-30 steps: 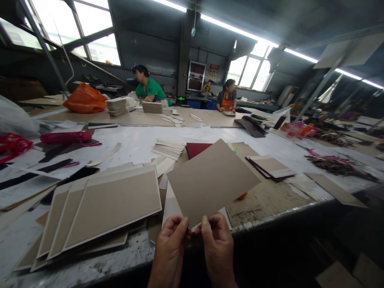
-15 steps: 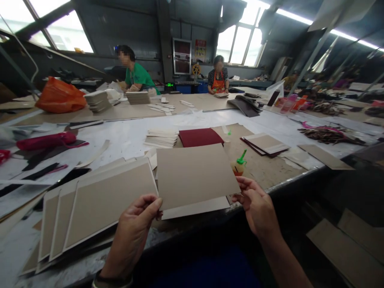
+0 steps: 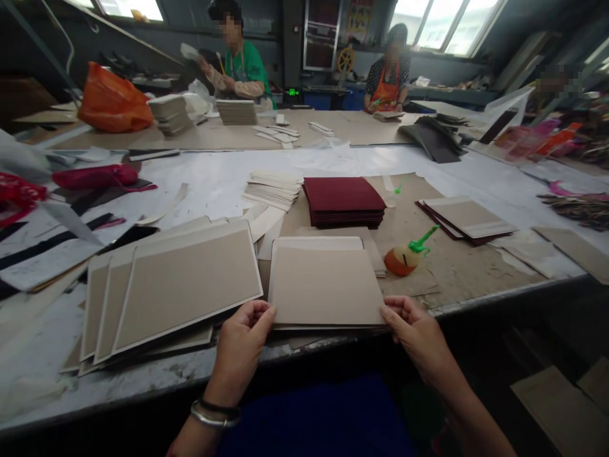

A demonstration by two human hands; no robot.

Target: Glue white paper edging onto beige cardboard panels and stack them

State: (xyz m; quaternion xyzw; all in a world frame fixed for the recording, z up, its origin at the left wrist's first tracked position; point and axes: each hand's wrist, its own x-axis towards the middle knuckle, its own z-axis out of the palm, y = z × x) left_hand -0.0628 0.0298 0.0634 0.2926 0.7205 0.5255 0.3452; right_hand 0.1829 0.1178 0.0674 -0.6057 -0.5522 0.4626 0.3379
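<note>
A beige cardboard sheet (image 3: 328,285) lies at the table's front edge, on top of a pale-bordered panel whose rim shows along the far side. My left hand (image 3: 250,327) pinches its near left corner between thumb and fingers. At the near right corner, my right hand (image 3: 409,320) grips the same sheet. Left of it, several white-edged beige panels (image 3: 185,292) lie fanned out and overlapping. A stack of dark red covers (image 3: 345,198) sits just behind the sheet. To the right stands a round glue bottle (image 3: 401,260) with orange contents and a green nozzle.
White strips (image 3: 273,189) are piled behind the panels. Further right lie beige panels on a dark red cover (image 3: 469,216). A magenta pouch (image 3: 98,176) and an orange bag (image 3: 113,98) are at the left. Two co-workers are across the table, one in a green top (image 3: 254,68).
The cardboard sheet has come down from a tilted, raised position onto the panel beneath it, with both hands at its near corners. The view has tipped downward.
</note>
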